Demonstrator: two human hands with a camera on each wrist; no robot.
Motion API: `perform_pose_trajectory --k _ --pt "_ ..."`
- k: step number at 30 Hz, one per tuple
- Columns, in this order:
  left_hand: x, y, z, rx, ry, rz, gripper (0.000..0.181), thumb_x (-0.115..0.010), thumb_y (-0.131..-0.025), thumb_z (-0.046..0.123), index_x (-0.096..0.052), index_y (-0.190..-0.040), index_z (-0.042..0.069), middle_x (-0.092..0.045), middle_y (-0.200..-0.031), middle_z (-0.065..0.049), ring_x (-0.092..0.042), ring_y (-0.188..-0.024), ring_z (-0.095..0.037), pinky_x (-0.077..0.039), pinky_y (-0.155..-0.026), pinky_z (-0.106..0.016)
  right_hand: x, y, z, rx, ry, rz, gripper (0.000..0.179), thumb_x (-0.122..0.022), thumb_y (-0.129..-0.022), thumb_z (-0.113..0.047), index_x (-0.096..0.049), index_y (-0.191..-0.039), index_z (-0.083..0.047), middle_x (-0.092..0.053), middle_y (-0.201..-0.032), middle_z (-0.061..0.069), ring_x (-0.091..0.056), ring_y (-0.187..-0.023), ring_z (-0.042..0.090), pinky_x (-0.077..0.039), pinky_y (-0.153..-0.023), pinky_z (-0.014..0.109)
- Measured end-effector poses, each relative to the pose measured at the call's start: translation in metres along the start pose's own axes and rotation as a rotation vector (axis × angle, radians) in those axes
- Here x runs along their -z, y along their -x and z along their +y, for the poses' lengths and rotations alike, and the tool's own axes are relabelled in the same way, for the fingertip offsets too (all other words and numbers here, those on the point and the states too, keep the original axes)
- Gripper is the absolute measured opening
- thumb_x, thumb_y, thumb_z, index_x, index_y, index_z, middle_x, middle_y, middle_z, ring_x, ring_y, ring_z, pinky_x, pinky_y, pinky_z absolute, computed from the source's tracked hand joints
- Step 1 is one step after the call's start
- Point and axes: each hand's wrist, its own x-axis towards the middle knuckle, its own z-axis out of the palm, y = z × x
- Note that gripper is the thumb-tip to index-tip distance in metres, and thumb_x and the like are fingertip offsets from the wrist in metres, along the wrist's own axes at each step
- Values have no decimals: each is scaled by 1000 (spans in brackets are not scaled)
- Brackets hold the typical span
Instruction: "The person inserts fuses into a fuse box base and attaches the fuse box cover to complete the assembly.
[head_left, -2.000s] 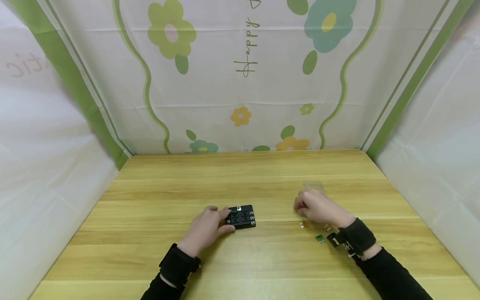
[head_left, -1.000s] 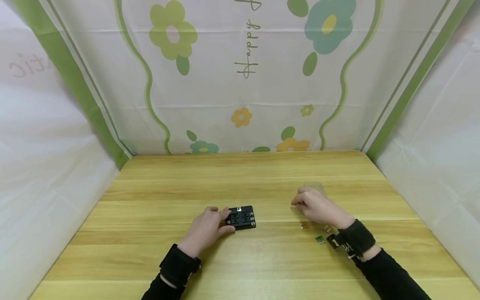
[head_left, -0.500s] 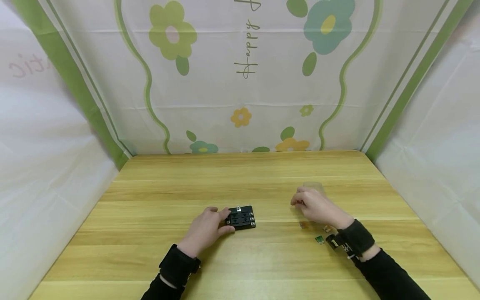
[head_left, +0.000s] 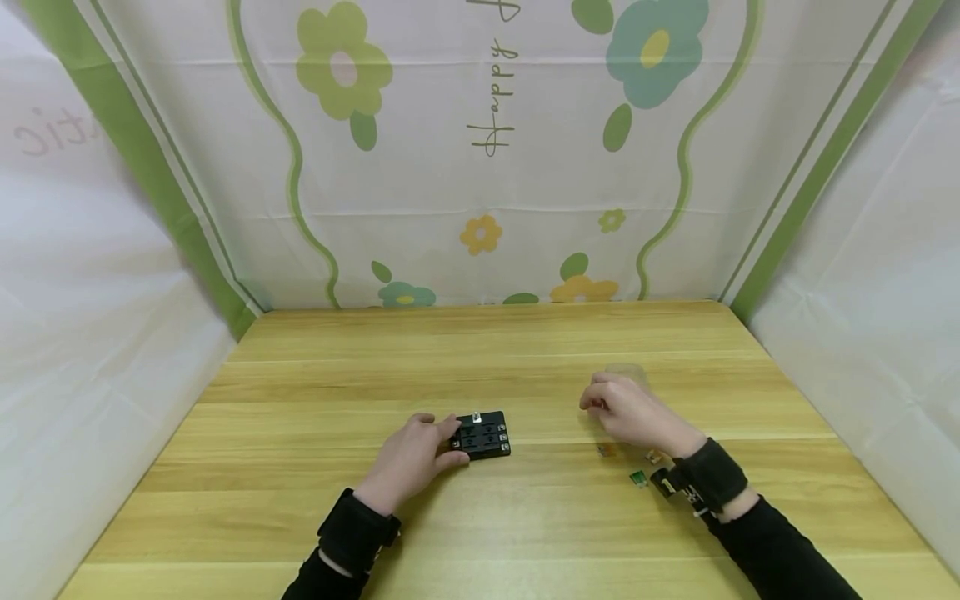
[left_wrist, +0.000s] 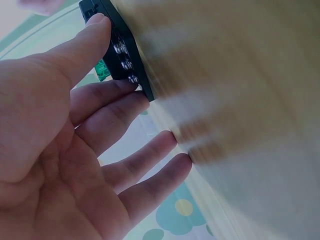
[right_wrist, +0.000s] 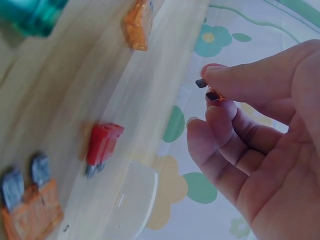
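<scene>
My left hand [head_left: 408, 462] grips the left end of a black fuse block [head_left: 487, 435] on the table, thumb on the near side. In the left wrist view, thumb and first fingers hold the block [left_wrist: 131, 55], while the other two fingertips rest on the wood. A green translucent piece [left_wrist: 102, 70] shows beside the block there. To the right, my right hand [head_left: 637, 412] is held over the table. Its thumb and index finger pinch a small orange blade fuse [right_wrist: 219, 97], mostly covered by them, with dark metal prongs sticking out.
Loose blade fuses lie near the right hand: a red one [right_wrist: 103, 144], orange ones [right_wrist: 32, 212] and a green one [head_left: 638, 479]. A clear plastic cover [head_left: 628, 372] lies just behind that hand. Printed cloth walls [head_left: 420, 183] enclose the wooden table [head_left: 337, 350].
Over the two seconds my right hand has shifted slightly left, and it has barely moved since. My left hand and the fuse block stay in place.
</scene>
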Motion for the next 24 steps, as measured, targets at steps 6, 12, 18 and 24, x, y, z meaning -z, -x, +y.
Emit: perform_pose_trajectory --k 6,12,18,24 --pt "1 0 1 2 7 8 57 -73 -88 39 -62 -133 5 -59 -131 -18 -51 -121 -45 -47 -89 -58 1 -1 -2 16 3 13 20 -68 -83 10 -76 -91 -6 -61 -85 -1 -54 -75 11 -48 -63 26" --pt "0 0 0 8 7 3 58 -73 -88 40 -62 -133 5 -60 -129 -20 -50 -122 -45 -46 -91 -58 0 -1 -3 27 4 23 19 -69 -82 9 -76 -90 -7 -62 -84 -1 -55 -74 11 -49 -63 26" --pt "0 0 0 2 7 9 58 -73 -88 39 -62 -133 5 -59 -131 -19 -50 -122 -45 -47 -89 -58 -1 -1 -4 51 24 49 15 -73 -83 5 -76 -91 -8 -62 -85 -3 -57 -75 9 -50 -63 25" --pt "0 0 0 -2 10 16 57 -74 -87 39 -63 -132 5 -60 -130 -18 -51 -121 -46 -47 -89 -58 -2 -3 -5 101 29 82 15 -75 -82 5 -75 -90 -8 -64 -85 -2 -59 -74 9 -51 -63 25"
